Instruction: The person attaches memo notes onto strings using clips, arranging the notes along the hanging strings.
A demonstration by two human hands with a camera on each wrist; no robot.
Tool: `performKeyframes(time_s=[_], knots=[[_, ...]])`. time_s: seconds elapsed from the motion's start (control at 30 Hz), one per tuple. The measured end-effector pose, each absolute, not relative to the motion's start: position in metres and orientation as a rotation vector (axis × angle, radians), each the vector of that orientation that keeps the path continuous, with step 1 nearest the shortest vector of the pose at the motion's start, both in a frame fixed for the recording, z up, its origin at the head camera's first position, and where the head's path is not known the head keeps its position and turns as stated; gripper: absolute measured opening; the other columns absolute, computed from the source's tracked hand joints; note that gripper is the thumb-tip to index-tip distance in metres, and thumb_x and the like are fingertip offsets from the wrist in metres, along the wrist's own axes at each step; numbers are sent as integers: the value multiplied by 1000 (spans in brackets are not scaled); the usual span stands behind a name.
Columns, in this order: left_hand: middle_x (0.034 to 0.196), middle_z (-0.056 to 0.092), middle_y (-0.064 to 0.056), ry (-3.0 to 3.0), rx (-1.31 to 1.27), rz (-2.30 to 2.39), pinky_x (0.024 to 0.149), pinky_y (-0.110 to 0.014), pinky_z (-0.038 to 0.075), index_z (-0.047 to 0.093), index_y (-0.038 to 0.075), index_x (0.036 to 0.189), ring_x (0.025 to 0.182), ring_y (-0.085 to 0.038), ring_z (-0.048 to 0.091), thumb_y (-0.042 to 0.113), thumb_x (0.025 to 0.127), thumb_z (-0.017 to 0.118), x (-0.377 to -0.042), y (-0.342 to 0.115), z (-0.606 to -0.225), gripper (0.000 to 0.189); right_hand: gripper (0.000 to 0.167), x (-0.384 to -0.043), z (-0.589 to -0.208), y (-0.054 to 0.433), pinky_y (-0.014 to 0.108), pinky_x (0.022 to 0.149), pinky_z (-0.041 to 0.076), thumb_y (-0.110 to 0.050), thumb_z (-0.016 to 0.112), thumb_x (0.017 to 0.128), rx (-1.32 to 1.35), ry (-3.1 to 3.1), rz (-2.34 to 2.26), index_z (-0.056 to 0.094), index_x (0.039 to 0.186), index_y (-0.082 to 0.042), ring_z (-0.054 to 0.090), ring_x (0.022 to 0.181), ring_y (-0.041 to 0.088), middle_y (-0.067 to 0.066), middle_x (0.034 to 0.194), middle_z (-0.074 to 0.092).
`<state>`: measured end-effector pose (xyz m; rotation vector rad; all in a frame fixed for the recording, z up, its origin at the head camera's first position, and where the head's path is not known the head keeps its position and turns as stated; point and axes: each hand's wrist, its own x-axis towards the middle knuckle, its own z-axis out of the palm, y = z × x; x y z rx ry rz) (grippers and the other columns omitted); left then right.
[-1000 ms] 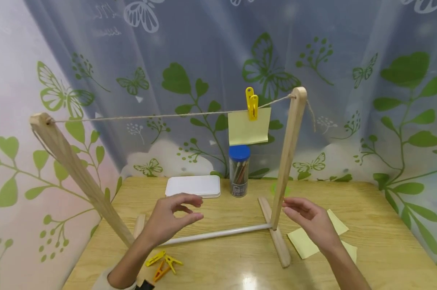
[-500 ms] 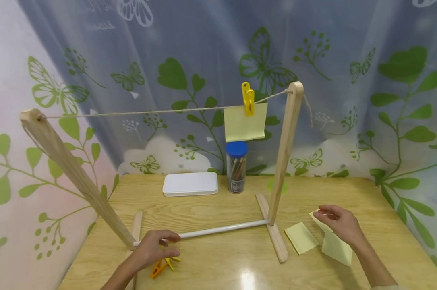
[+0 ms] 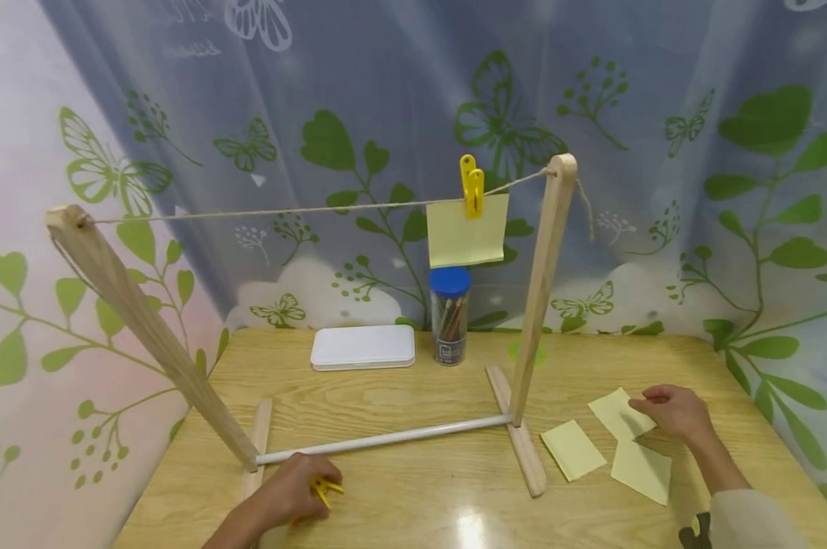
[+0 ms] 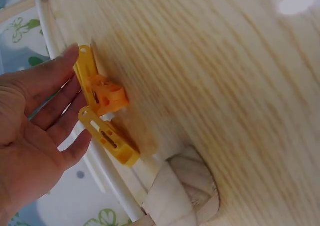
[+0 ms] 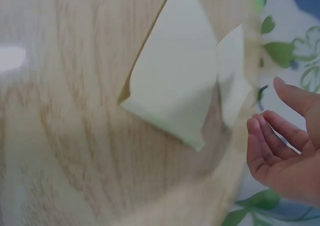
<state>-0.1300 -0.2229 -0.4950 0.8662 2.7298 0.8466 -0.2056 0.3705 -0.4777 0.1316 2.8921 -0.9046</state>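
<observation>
My left hand (image 3: 293,488) is low over the table at a small group of plastic clothespins. In the left wrist view, a fingertip touches the end of a yellow clothespin (image 4: 86,68). An orange clothespin (image 4: 110,94) lies against it, with another yellow clothespin (image 4: 110,138) just below. The fingers are bent loosely; no firm grip shows. My right hand (image 3: 681,415) hovers at the upper yellow sticky note (image 3: 619,414), thumb and fingers apart. Two more sticky notes lie close by, a left one (image 3: 573,450) and a lower one (image 3: 642,471).
A wooden stand with a left post (image 3: 145,328) and right post (image 3: 542,297) carries a string (image 3: 283,211). A yellow clothespin (image 3: 473,191) holds a sticky note (image 3: 464,236) on it. A white rod (image 3: 386,438) joins the bases. Behind are a white case (image 3: 363,347) and a blue-lidded pencil jar (image 3: 449,328).
My left hand has come down and left from above the white rod to the clothespins. My right hand has moved right from beside the right post to the sticky notes.
</observation>
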Motion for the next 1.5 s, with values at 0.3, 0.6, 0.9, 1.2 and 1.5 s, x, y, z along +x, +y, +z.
performKeyframes(time_s=[0.3,0.6,0.9,1.2,1.5], knots=[[87,71,2,2794,935,733,68,-22,48,74,9,89,80,-7,61,7,60,84,-131,-222,-503,30,58,-208,-494,386,51,79,46,-40,62,88,250,2849,-856,59,108,14,56,95,46,30,106,63],[89,68,9,2865,966,584,77,-33,49,74,16,90,86,-11,61,19,64,85,-131,-217,-504,28,39,-210,-498,379,59,89,31,-25,67,84,174,2930,-859,63,96,12,59,88,45,23,89,68],[92,68,4,2810,921,695,71,-27,50,71,12,96,81,-6,59,23,76,78,-135,-216,-500,25,33,-212,-500,378,56,85,34,-23,65,86,156,2913,-882,64,93,9,60,83,38,20,88,67],[87,64,1,2718,840,843,65,-21,47,68,6,101,75,-5,55,17,81,74,-140,-214,-492,23,31,-207,-489,373,28,60,41,-29,62,91,190,2843,-1016,62,90,3,51,71,14,4,79,64],[96,67,-4,2699,819,972,73,-30,54,66,-1,109,84,-13,62,18,84,72,-137,-211,-482,32,34,-188,-468,364,27,61,46,-33,58,94,103,2832,-1137,60,91,1,57,70,10,1,80,68]])
